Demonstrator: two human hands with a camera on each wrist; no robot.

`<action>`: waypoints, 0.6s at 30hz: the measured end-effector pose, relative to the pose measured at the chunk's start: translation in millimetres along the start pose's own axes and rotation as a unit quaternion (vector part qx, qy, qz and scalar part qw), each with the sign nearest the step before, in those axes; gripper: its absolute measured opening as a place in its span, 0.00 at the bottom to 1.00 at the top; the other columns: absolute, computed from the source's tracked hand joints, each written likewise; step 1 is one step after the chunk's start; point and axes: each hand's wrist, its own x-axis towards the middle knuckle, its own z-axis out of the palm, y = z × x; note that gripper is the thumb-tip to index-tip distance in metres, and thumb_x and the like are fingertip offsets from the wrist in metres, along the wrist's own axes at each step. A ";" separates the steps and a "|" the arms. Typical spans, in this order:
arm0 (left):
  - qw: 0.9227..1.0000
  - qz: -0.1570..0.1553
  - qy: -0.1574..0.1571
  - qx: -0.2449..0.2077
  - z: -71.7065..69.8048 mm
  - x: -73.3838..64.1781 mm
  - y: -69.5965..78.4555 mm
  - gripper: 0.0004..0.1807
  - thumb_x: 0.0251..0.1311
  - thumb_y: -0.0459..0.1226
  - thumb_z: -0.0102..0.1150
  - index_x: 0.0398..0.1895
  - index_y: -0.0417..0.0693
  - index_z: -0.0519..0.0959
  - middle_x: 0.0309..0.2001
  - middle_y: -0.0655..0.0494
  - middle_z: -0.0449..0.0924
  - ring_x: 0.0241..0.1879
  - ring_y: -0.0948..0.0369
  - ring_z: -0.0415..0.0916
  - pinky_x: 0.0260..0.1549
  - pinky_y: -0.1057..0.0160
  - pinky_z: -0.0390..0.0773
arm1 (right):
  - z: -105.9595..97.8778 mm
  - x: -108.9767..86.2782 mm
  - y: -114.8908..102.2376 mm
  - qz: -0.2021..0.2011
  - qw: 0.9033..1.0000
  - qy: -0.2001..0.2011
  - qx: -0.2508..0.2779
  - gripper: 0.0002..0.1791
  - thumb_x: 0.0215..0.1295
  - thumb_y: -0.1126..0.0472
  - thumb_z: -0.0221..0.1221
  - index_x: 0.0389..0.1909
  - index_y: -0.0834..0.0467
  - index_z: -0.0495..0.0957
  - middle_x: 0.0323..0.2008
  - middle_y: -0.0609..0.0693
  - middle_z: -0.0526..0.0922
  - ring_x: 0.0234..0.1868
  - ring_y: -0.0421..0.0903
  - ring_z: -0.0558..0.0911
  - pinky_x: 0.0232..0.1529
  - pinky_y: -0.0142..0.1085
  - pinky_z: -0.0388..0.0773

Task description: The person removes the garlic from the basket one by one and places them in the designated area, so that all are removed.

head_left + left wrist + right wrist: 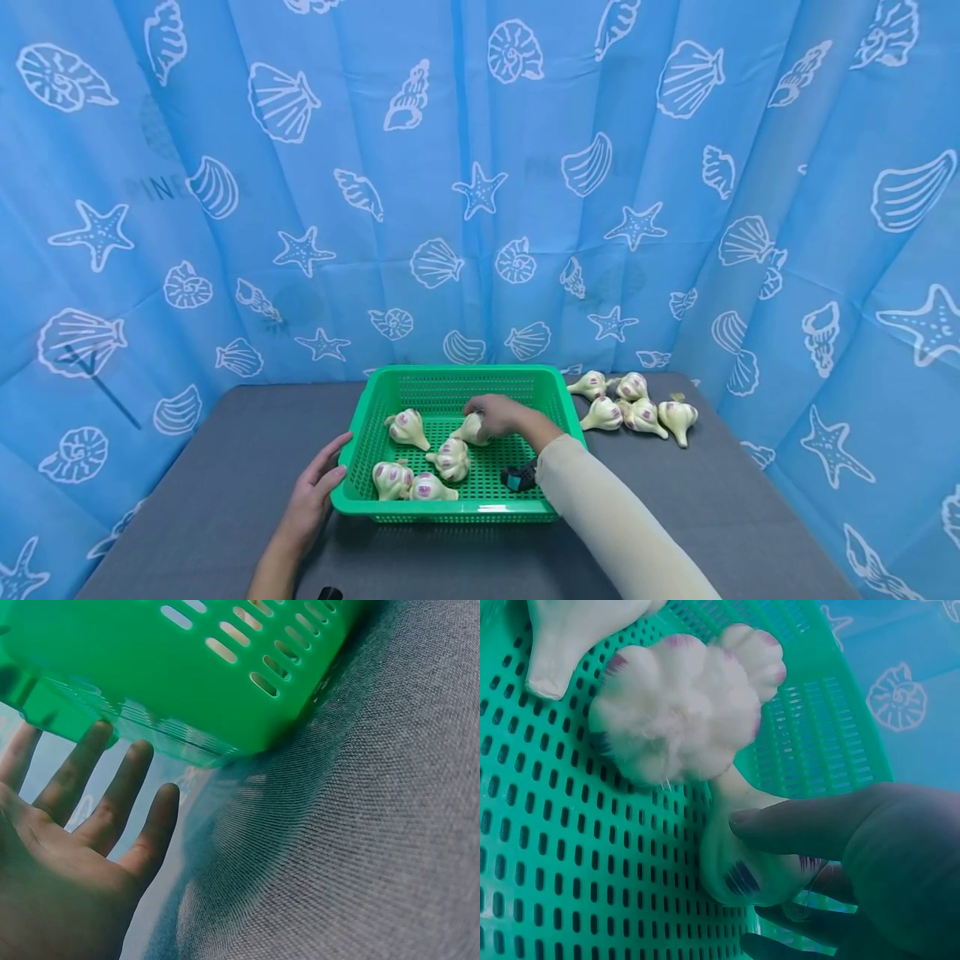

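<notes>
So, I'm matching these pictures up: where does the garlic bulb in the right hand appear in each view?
Head: garlic bulb below the middle, near mid-width, in the right hand.
Left wrist: cannot be made out.
Right wrist: just below centre, partly covered by that hand.
Shared landmark: the green basket, visible in all three.

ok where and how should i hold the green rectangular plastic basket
I'd take the green plastic basket by its left and right rims, coming from outside and underneath: its lip juts outward. On the right, probably grip nearer the front; white-and-purple garlic bulbs crowd the back.
</notes>
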 end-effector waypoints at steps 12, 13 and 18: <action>1.000 0.004 -0.004 -0.016 -0.2 -0.5 0.9 0.27 0.75 0.39 0.45 0.74 0.45 0.57 0.69 0.36 0.56 0.54 0.72 0.70 0.46 0.68 0.74 | -3.8 -6.7 1.4 0.013 1.000 0.008 0.008 0.25 0.60 0.68 0.64 0.60 0.60 0.74 0.55 0.56 0.76 0.55 0.54 0.75 0.46 0.46 0.74; 1.000 0.005 -0.005 -0.017 -0.3 -0.5 0.8 0.27 0.75 0.39 0.45 0.74 0.45 0.57 0.69 0.36 0.56 0.54 0.72 0.70 0.46 0.68 0.74 | -4.3 -7.3 1.5 0.013 1.000 0.008 0.008 0.25 0.60 0.68 0.64 0.60 0.60 0.74 0.55 0.56 0.76 0.55 0.54 0.75 0.46 0.46 0.74; 1.000 0.014 -0.008 -0.020 0.1 -0.2 0.0 0.27 0.75 0.38 0.44 0.74 0.43 0.57 0.69 0.35 0.57 0.54 0.71 0.71 0.45 0.68 0.75 | -7.7 -11.7 2.9 0.008 1.000 0.011 0.008 0.24 0.60 0.67 0.65 0.58 0.60 0.75 0.54 0.55 0.77 0.55 0.54 0.75 0.46 0.46 0.74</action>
